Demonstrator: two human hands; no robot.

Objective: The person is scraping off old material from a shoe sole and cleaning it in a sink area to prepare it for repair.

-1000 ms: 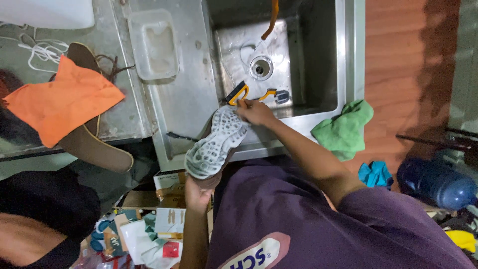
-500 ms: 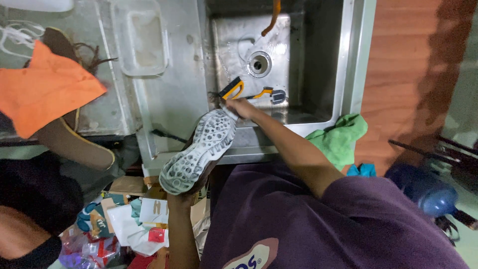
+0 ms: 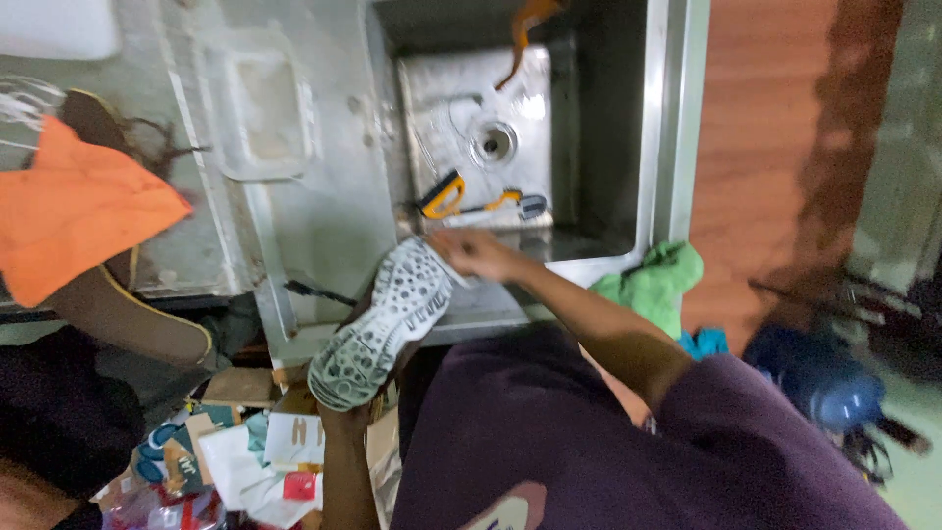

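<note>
Resting sole-up, shoe (image 3: pixel 388 319) grasped at both ends by left grip (image 3: pixel 343 412) and right grip (image 3: pixel 471 253).

Dim, uneven light; glare whitens the sink (image 3: pixel 471 108) floor, its right wall falls into shadow. Motion blur smears everything, worst toward the edges.

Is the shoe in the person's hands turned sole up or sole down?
Sole up. The shoe shows its pale patterned tread to the camera, with the right hand at its toe end above the sink.
</note>
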